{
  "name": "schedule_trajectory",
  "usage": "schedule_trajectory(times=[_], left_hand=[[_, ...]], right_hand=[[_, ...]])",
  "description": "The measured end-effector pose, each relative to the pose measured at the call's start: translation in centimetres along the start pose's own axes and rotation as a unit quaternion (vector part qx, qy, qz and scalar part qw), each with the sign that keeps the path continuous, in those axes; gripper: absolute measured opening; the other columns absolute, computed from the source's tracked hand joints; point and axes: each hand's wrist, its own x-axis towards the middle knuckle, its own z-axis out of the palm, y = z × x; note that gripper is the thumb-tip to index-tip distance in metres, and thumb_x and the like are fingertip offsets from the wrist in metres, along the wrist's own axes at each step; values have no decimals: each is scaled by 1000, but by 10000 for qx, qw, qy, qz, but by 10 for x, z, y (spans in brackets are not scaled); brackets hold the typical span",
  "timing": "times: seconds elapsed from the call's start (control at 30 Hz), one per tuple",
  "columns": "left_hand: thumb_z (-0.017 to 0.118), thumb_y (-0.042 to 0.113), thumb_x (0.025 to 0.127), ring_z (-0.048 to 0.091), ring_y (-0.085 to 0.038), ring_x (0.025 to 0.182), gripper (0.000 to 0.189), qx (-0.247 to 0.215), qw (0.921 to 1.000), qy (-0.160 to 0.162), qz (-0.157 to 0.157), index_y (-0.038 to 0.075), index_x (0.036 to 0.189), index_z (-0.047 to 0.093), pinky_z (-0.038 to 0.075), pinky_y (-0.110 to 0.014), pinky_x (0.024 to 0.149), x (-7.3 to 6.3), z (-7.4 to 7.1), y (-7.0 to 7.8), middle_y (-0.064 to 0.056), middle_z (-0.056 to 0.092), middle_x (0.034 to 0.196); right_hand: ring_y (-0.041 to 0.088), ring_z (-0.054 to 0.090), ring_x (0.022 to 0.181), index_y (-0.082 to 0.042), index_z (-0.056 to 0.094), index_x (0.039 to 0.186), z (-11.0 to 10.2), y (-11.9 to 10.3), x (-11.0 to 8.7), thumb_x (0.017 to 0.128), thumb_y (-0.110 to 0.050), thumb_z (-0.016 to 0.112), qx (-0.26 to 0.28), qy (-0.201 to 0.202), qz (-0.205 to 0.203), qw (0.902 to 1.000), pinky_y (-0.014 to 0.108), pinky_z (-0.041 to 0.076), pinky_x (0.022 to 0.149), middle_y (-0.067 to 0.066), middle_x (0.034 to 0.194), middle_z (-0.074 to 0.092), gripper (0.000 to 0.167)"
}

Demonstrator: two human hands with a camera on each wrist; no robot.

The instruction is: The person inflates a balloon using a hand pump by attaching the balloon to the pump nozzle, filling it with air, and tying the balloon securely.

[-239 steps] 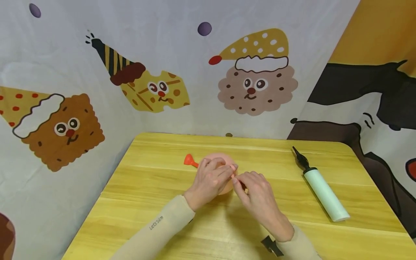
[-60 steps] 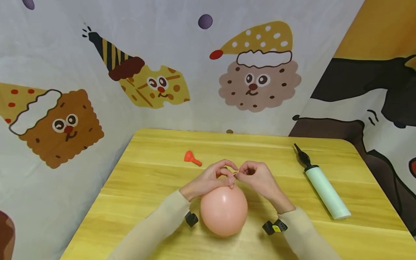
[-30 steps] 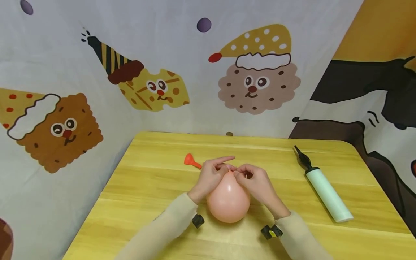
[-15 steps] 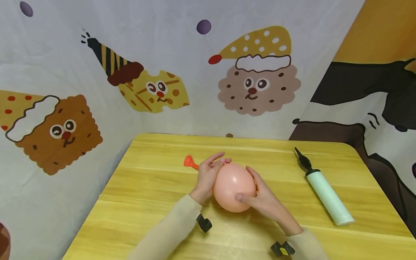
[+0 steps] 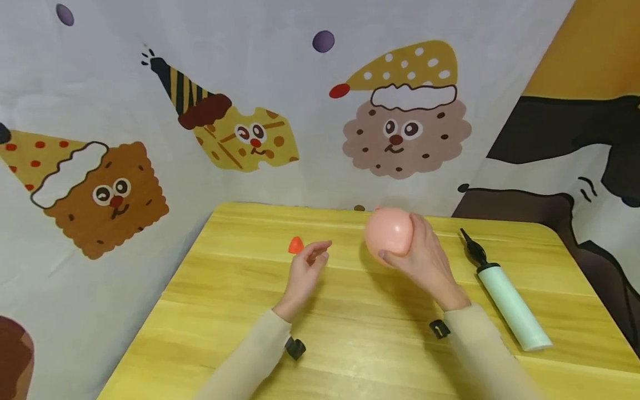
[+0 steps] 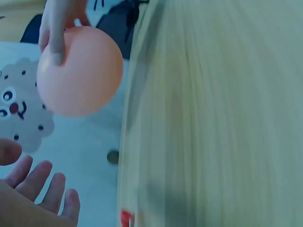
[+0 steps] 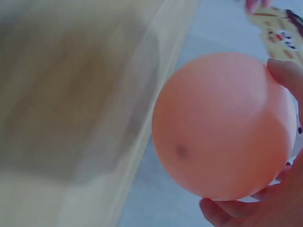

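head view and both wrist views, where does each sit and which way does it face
Head: worn on the head, facing forward and down at the table; left hand, right hand and sleeves show.
Left wrist: worn there, looking past the left hand toward the balloon, which the right hand grips.
Right wrist: worn there, facing the balloon close up; right hand and left fingertips show.
Both wrist views share the balloon.

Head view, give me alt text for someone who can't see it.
A person's right hand holds a pink balloon above a wooden table. The empty left hand hovers near a partly hidden red item; a pale green pump lies at right, before a cartoon backdrop.
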Motion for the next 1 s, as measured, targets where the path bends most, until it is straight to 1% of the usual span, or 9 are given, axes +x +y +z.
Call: schedule_trajectory(times=[0.1, 0.2, 0.33, 0.5, 0.63, 0.7, 0.8, 0.93, 1.0], left_hand=[[59, 3, 103, 64, -31, 120, 28, 284, 9996, 62, 13, -1, 130, 67, 54, -31, 94, 2, -16, -4, -15, 68, 130], [59, 2, 103, 63, -33, 122, 27, 534, 9984, 146, 106, -3, 129, 67, 53, -43, 100, 6, -33, -7, -17, 68, 131], [58, 3, 104, 60, -33, 126, 28, 944, 9954, 139, 8, -3, 130, 65, 48, -54, 104, 11, -53, -8, -18, 66, 133], [59, 9, 105, 66, -32, 115, 29, 1677, 9853, 129, -301, -2, 131, 64, 55, -49, 95, 17, -68, -13, -20, 70, 124], [60, 10, 103, 66, -22, 83, 28, 2567, 9660, 65, -288, -3, 127, 67, 54, -34, 70, 22, -73, -19, -14, 73, 104], [59, 11, 103, 55, -16, 66, 27, 2987, 9538, -102, -298, -2, 125, 69, 44, -28, 58, 24, -73, -19, -12, 70, 92], [57, 14, 104, 38, -12, 53, 28, 3430, 9375, -476, -349, 0, 125, 70, 32, -24, 49, 27, -69, -19, -8, 67, 85], [54, 19, 106, 38, -11, 50, 25, 4160, 9051, -840, -252, 5, 116, 73, 31, -24, 46, 38, -58, -16, -3, 68, 83], [53, 25, 108, 41, -12, 51, 27, 4626, 8810, -962, -238, 9, 102, 74, 34, -27, 47, 46, -53, -14, -1, 66, 77]], right_hand=[[56, 44, 130, 2, 33, 153, 0, 10, 18, 70, -38, 94, -635, 431, -656, 9949, 75, 45, 93, 33, 154, 35, 111], [61, 42, 131, 1, 36, 152, 2, 19, 30, 68, -36, 95, -1194, 543, -1096, 9853, 79, 45, 87, 35, 152, 35, 109], [63, 35, 136, 0, 37, 153, 5, 29, 39, 68, -34, 97, -1643, 428, -1303, 9768, 80, 40, 95, 35, 154, 34, 109], [60, 21, 146, -5, 30, 160, 10, 33, 42, 73, -43, 94, -1706, 26, -1152, 9786, 82, 27, 105, 31, 163, 23, 113], [58, 17, 149, -6, 28, 161, 7, 32, 35, 78, -51, 88, -1566, 47, -1059, 9820, 83, 21, 107, 28, 165, 20, 112], [58, 21, 148, -5, 31, 159, 4, 30, 28, 80, -52, 86, -1486, 222, -1078, 9828, 83, 22, 107, 28, 164, 23, 107], [58, 28, 145, -2, 37, 156, -3, 27, 15, 84, -47, 84, -1311, 438, -1100, 9843, 81, 27, 106, 30, 162, 27, 97], [57, 37, 139, 2, 45, 150, -17, 24, -6, 90, -35, 81, -1171, 627, -1046, 9856, 79, 34, 102, 31, 160, 32, 79], [57, 42, 135, 3, 49, 146, -24, 24, -17, 91, -31, 79, -1144, 758, -980, 9857, 78, 38, 97, 30, 158, 36, 71]])
